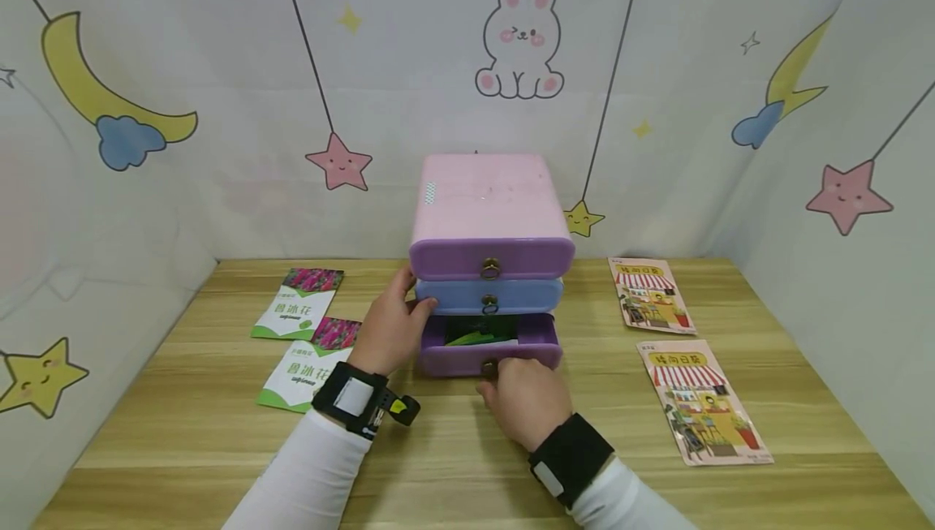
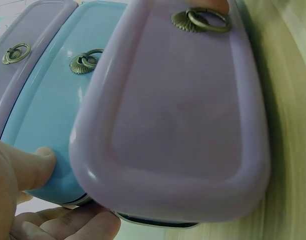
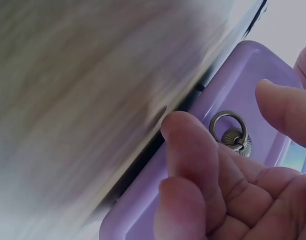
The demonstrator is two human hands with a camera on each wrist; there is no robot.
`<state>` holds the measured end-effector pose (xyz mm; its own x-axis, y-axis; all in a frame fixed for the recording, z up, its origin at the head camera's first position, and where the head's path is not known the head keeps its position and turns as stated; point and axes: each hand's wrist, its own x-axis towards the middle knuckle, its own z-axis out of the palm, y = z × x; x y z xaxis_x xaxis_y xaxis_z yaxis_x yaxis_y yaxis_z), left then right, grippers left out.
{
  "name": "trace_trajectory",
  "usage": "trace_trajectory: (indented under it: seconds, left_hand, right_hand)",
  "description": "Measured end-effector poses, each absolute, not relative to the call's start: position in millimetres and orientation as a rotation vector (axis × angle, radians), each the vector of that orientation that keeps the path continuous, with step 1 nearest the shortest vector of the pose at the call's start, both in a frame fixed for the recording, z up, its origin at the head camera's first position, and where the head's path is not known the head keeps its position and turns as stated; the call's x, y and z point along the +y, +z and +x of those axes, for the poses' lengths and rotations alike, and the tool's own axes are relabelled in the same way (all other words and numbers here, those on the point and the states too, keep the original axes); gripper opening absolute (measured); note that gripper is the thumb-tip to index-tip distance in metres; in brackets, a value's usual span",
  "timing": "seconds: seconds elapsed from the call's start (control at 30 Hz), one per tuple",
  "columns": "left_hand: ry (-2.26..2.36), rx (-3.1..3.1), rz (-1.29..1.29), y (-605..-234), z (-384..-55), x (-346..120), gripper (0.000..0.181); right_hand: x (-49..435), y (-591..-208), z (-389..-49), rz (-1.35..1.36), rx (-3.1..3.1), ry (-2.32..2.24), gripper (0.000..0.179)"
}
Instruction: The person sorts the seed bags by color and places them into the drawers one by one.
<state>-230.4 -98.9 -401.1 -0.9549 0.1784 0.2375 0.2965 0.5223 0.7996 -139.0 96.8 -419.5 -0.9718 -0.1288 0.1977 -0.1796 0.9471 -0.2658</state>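
Observation:
A small drawer cabinet [image 1: 488, 197] with a pink top stands in the middle, its fronts purple and blue. The bottom purple drawer [image 1: 453, 362] is pulled partway out, with something green [image 1: 478, 329] inside. My left hand [image 1: 387, 327] holds the cabinet's left front corner, thumb on the blue drawer [image 2: 53, 120] and fingers along the side. At the bottom drawer's front is my right hand [image 1: 532, 404], fingers bent beside the brass ring handle [image 3: 237, 144]. Its thumb stands apart from the ring in the right wrist view.
Two seed packets with pink flowers, one farther back [image 1: 295, 307] and one nearer [image 1: 292, 376], lie left of the cabinet. On the right lie two illustrated packets, a far one [image 1: 652, 295] and a near one [image 1: 704, 404]. A printed cloth [image 1: 241, 108] hangs behind the wooden tabletop [image 1: 438, 473].

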Motion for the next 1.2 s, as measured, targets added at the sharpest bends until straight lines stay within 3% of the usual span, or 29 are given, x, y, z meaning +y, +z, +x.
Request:
trace_trajectory:
  seconds: [0.53, 1.2]
  left_hand:
    - [-1.414, -2.620, -0.421, -401.6, -230.0, -98.1, 0.052]
    - [-1.408, -2.599, -0.435, -400.9, -228.4, -98.6, 0.055]
  right_hand:
    - [96.1, -421.6, -142.9, 0.234, -2.949, 0.433, 0.037]
    - [94.3, -422.3, -148.2, 0.291, -2.955, 0.448, 0.058]
